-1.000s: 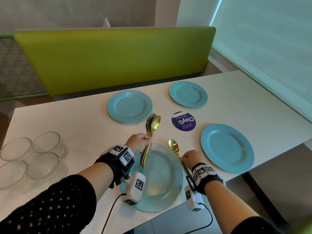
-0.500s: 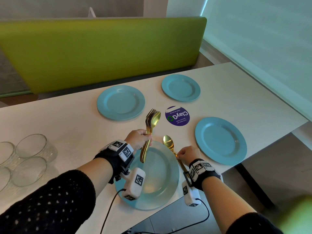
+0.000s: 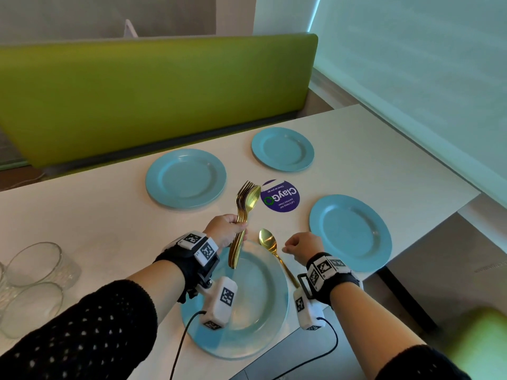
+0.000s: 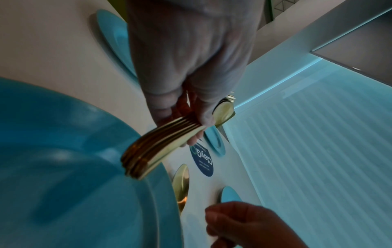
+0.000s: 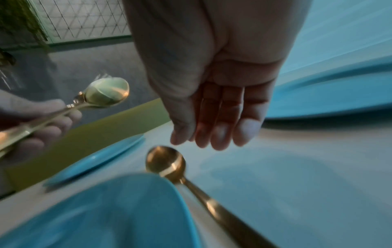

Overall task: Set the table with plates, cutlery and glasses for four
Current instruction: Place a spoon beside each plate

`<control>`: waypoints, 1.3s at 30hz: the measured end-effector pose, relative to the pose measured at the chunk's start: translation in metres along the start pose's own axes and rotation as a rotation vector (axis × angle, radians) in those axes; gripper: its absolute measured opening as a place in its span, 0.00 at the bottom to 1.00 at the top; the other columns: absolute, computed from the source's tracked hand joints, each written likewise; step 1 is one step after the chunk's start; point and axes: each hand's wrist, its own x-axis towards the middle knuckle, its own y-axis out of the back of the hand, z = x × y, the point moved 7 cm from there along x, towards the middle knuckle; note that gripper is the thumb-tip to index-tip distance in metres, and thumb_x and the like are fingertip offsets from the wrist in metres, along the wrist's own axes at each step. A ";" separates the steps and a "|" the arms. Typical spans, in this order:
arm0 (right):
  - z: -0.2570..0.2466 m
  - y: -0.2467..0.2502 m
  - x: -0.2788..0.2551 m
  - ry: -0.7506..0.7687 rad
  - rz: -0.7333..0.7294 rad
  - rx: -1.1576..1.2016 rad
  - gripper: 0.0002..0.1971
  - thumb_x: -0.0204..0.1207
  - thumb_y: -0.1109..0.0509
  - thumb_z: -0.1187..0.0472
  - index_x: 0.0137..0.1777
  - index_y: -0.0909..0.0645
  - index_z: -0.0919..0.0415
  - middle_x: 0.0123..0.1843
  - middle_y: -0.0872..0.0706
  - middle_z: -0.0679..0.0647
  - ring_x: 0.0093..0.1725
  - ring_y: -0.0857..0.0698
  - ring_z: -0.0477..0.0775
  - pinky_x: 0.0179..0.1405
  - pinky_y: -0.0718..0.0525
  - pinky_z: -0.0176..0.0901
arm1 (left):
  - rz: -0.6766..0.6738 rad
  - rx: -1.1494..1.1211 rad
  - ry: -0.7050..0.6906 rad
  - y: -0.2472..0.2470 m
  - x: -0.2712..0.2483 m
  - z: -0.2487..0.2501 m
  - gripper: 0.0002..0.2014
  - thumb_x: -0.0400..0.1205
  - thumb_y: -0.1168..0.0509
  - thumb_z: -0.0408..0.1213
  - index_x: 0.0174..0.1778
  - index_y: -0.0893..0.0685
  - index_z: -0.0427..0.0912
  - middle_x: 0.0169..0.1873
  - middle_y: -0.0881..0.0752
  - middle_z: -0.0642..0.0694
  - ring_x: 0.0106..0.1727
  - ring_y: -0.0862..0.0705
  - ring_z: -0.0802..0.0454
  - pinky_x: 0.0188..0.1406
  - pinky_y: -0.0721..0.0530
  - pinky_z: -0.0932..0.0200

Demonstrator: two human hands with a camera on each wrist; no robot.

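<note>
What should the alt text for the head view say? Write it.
A person's left hand grips a bundle of gold cutlery above the nearest blue plate; the empty right hand hovers beside one gold spoon on the white table.

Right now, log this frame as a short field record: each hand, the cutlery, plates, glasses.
left hand: grips a bundle of gold forks and spoons above the near plate
right hand: holds nothing, fingers relaxed, above the table
placed spoon: lies on the table beside the near plate's right rim
plates: four blue ones laid out
glasses: grouped at the table's left edge, not yet set out
sticker: round, purple, mid-table
</note>
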 end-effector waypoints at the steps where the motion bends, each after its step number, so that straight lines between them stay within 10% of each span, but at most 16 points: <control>1: -0.007 0.008 0.001 0.014 0.011 0.032 0.04 0.74 0.26 0.56 0.42 0.15 0.55 0.44 0.13 0.53 0.42 0.18 0.49 0.52 0.17 0.40 | -0.003 -0.012 -0.001 -0.002 0.001 0.004 0.05 0.82 0.35 0.29 0.40 0.19 0.39 0.32 0.16 0.43 0.32 0.18 0.51 0.39 0.15 0.57; 7: -0.053 0.033 -0.003 0.092 -0.017 0.397 0.11 0.79 0.33 0.50 0.42 0.17 0.57 0.37 0.14 0.48 0.29 0.18 0.45 0.29 0.18 0.32 | -0.109 -0.023 -0.011 -0.030 0.007 0.034 0.03 0.82 0.36 0.30 0.43 0.19 0.38 0.33 0.16 0.42 0.33 0.18 0.51 0.42 0.15 0.56; 21: -0.011 0.091 0.056 0.023 -0.065 0.702 0.11 0.81 0.34 0.61 0.36 0.21 0.60 0.30 0.18 0.52 0.25 0.20 0.45 0.24 0.20 0.32 | -0.160 0.086 0.015 -0.113 0.050 0.066 0.06 0.83 0.37 0.32 0.41 0.17 0.40 0.33 0.16 0.43 0.33 0.18 0.51 0.34 0.18 0.61; 27: 0.063 0.159 0.117 -0.068 0.034 0.293 0.13 0.79 0.33 0.59 0.32 0.21 0.57 0.37 0.14 0.56 0.36 0.14 0.55 0.43 0.14 0.47 | -0.088 0.012 0.047 -0.133 0.081 0.085 0.09 0.85 0.40 0.29 0.39 0.21 0.37 0.30 0.20 0.42 0.30 0.21 0.51 0.23 0.18 0.67; 32: 0.123 0.195 0.145 -0.169 0.076 -0.232 0.14 0.81 0.37 0.55 0.59 0.15 0.58 0.60 0.13 0.56 0.61 0.15 0.58 0.62 0.18 0.44 | -0.012 -0.011 0.060 -0.132 0.106 0.082 0.07 0.83 0.38 0.29 0.40 0.19 0.37 0.33 0.17 0.42 0.34 0.19 0.49 0.54 0.15 0.48; 39: 0.161 0.189 0.159 -0.211 0.000 -0.589 0.17 0.84 0.44 0.55 0.62 0.16 0.57 0.63 0.14 0.53 0.62 0.16 0.53 0.56 0.19 0.38 | 0.007 -0.034 0.072 -0.132 0.112 0.082 0.07 0.83 0.38 0.28 0.40 0.20 0.39 0.32 0.17 0.43 0.31 0.19 0.51 0.31 0.15 0.63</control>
